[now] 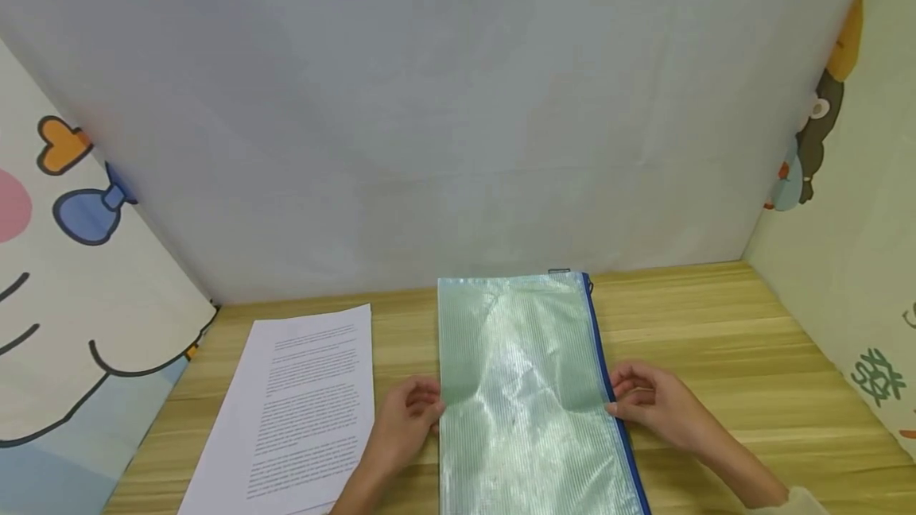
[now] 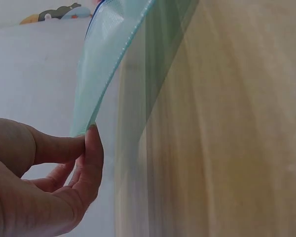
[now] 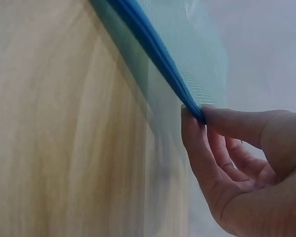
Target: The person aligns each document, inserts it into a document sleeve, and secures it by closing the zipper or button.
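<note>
A pale green, translucent zip pouch (image 1: 515, 388) with fine ribbing stands out in the middle of the head view, its blue zipper edge (image 1: 599, 340) along the right side. My left hand (image 1: 405, 424) pinches the plain left edge between thumb and forefinger. On the opposite side my right hand (image 1: 661, 408) pinches the blue zipper edge the same way. Both wrist views show the pouch (image 2: 101, 64) raised off the wooden surface, with a shadow beneath. In the right wrist view the zipper edge (image 3: 155, 52) runs down to the fingertips. The pouch's near end is cut off by the frame.
Printed paper sheets (image 1: 300, 412) lie on the wooden table (image 1: 716, 332) to the left, close to my left forearm. A pale grey wall (image 1: 458, 118) rises behind the table. Side panels with cartoon drawings (image 1: 86, 213) stand left and right.
</note>
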`<action>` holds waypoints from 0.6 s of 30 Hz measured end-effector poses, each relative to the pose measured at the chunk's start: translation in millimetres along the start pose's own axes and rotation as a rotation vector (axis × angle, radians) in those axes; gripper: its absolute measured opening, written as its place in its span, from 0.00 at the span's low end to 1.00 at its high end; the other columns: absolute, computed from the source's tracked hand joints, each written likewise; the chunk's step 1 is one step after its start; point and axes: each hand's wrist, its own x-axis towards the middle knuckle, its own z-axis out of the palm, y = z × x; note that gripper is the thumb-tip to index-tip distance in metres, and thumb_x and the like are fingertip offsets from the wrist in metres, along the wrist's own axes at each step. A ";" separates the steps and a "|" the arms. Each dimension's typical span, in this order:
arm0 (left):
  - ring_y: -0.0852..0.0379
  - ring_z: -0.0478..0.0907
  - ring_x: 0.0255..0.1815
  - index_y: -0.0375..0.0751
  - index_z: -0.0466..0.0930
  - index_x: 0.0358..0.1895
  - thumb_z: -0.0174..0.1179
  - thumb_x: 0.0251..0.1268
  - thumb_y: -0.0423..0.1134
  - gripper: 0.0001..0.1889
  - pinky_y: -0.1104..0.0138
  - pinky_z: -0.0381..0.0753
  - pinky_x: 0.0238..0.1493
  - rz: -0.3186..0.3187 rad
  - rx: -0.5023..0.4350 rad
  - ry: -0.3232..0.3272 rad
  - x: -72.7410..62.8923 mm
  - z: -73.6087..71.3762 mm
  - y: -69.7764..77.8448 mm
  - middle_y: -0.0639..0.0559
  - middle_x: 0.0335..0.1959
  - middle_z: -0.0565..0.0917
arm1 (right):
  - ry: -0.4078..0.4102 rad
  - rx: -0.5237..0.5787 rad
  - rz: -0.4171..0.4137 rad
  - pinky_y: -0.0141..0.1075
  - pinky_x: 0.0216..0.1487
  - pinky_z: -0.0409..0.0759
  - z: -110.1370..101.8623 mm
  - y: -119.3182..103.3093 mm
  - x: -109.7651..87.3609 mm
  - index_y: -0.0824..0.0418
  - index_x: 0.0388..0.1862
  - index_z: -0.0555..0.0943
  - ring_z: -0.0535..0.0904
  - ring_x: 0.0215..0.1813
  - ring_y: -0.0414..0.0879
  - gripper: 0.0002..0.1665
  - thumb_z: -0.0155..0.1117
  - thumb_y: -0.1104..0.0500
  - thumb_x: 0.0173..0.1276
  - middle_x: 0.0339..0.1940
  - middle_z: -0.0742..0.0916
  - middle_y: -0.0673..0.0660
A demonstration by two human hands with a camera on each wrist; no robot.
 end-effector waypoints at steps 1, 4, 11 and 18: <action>0.50 0.83 0.40 0.21 0.77 0.50 0.62 0.67 0.21 0.11 0.63 0.87 0.34 0.004 -0.004 0.000 -1.4 -0.1 -0.2 0.39 0.40 0.83 | -0.002 -0.003 -0.004 0.33 0.43 0.86 -0.3 0.4 -0.9 0.74 0.49 0.76 0.83 0.42 0.44 0.18 0.73 0.69 0.64 0.41 0.83 0.61; 0.51 0.82 0.40 0.22 0.77 0.49 0.62 0.67 0.21 0.10 0.64 0.87 0.35 0.012 -0.016 0.005 -6.2 0.0 -0.1 0.39 0.40 0.83 | -0.016 0.007 -0.006 0.33 0.43 0.86 -1.1 1.9 -3.9 0.74 0.49 0.76 0.83 0.42 0.43 0.19 0.73 0.68 0.65 0.41 0.83 0.61; 0.53 0.82 0.38 0.24 0.79 0.47 0.63 0.67 0.22 0.08 0.66 0.86 0.35 0.034 -0.020 0.013 -15.9 -0.4 0.8 0.40 0.40 0.83 | -0.059 0.030 0.006 0.34 0.43 0.86 -3.0 6.2 -8.8 0.73 0.49 0.76 0.84 0.42 0.44 0.19 0.74 0.66 0.66 0.42 0.82 0.60; 0.56 0.82 0.37 0.27 0.80 0.45 0.63 0.67 0.23 0.07 0.66 0.86 0.37 0.022 -0.014 0.015 -19.5 0.1 1.5 0.42 0.40 0.84 | -0.088 0.085 0.058 0.36 0.41 0.87 -4.0 9.5 -11.1 0.75 0.51 0.75 0.85 0.41 0.46 0.22 0.74 0.65 0.66 0.42 0.82 0.61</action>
